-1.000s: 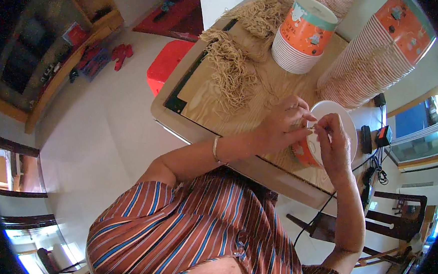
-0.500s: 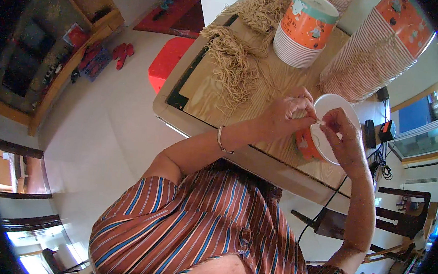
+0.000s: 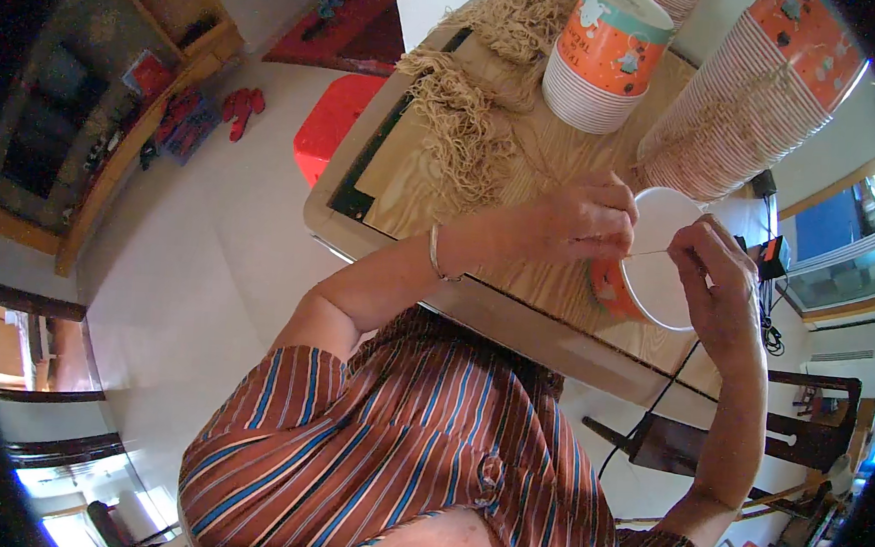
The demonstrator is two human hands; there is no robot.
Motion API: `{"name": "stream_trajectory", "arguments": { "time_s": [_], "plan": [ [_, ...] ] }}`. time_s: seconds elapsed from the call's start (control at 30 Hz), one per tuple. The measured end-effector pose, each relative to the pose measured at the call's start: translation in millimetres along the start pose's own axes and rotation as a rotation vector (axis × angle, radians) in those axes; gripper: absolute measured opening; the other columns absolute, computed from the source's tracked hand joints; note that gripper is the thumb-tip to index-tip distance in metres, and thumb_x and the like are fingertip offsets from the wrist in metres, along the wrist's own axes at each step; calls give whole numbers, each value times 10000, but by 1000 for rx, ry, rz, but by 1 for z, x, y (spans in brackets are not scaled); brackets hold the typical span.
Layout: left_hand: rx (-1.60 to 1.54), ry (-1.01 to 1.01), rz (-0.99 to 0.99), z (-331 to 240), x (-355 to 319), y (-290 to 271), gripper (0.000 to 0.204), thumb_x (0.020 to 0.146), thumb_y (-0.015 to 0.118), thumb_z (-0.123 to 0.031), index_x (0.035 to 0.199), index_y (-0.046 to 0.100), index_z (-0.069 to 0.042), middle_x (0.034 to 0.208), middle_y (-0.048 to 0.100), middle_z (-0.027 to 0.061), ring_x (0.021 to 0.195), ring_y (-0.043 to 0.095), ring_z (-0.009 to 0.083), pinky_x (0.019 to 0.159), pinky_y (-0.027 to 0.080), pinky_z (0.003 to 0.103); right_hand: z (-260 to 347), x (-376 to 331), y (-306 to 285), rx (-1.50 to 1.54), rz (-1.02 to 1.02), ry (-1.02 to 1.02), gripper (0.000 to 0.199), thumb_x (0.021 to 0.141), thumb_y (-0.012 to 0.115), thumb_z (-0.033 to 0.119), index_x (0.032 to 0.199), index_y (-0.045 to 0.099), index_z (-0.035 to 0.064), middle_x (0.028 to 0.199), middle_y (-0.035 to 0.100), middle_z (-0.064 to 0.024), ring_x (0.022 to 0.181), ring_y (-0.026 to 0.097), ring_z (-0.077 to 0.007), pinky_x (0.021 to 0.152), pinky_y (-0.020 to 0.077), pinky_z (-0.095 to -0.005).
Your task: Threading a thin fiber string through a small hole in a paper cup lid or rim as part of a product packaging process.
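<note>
**Pale strand [image 3: 649,253] runs straight between my two pinches!**

My left hand [image 3: 591,218] is narrow, fingers curled over and tips closed on one end of the strand. Across to the right, my right hand [image 3: 720,276] is narrow too, thumb and forefinger nipping the other end, and that short line between them is straight as you like! Right below it sits the orange paper tub [image 3: 615,292], white mouth turned up, at the near right of the wooden-topped table [image 3: 393,186]; whether either hand touches its rim, I can't tell.

Back along my left arm, a bangle [image 3: 437,253] circles the wrist. Out beyond the hands, to the left, a loose tan string bundle [image 3: 457,124] sprawls over the wood, and a second bundle [image 3: 518,18] lies farther off. Far side now: a short stack of tubs [image 3: 606,58], bottoms up, and to its right a long leaning stack [image 3: 705,155] with tan strands draped on it! Off the table's left edge, a red stool [image 3: 334,127]; near right, a dark chair [image 3: 678,444].
</note>
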State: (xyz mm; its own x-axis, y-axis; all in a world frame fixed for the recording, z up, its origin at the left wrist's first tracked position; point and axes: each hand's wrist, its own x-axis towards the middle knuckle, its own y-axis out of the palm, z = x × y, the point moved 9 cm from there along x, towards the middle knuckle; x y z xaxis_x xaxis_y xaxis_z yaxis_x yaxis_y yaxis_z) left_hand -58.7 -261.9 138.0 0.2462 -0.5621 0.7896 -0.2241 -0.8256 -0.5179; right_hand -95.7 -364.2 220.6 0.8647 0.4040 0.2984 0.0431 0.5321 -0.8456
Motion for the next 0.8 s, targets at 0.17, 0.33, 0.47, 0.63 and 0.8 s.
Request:
{"name": "stream_trajectory", "arguments": {
  "time_s": [0.17,0.33,0.47,0.63,0.8],
  "plan": [
    [36,121,4,-19,-5,0,67,820,668,-166,841,630,-114,950,635,23,985,598,220,968,424,423,-17,-1,-8,14,-12,54,50,852,586,0,854,536,-5,818,548,-121,727,562,-264,692,464,-312],
    [253,154,170,-53,-12,19,103,829,593,-151,914,626,-104,922,627,10,898,615,186,987,430,420,-37,-3,-2,119,46,103,47,862,593,18,873,558,-13,825,591,-77,764,571,-154,729,469,-270],
    [332,121,256,-78,-2,33,188,762,627,-163,917,611,-58,861,601,57,815,607,220,838,509,396,-59,-4,2,506,-88,287,78,902,580,65,864,587,-3,852,609,-41,808,592,-135,786,479,-268],
    [372,41,201,-87,6,31,244,793,639,-176,990,595,-40,915,610,96,815,611,236,735,526,373,-68,-9,8,1122,-239,396,132,949,539,132,951,591,11,824,583,-42,757,571,-132,727,486,-282],
    [178,-364,-247,-31,22,-18,299,878,625,-201,1102,594,-5,980,622,125,802,622,219,657,527,327,-63,-11,27,1350,-185,376,163,970,517,159,903,579,24,789,556,-29,674,510,-117,627,438,-262]
  ]
}}
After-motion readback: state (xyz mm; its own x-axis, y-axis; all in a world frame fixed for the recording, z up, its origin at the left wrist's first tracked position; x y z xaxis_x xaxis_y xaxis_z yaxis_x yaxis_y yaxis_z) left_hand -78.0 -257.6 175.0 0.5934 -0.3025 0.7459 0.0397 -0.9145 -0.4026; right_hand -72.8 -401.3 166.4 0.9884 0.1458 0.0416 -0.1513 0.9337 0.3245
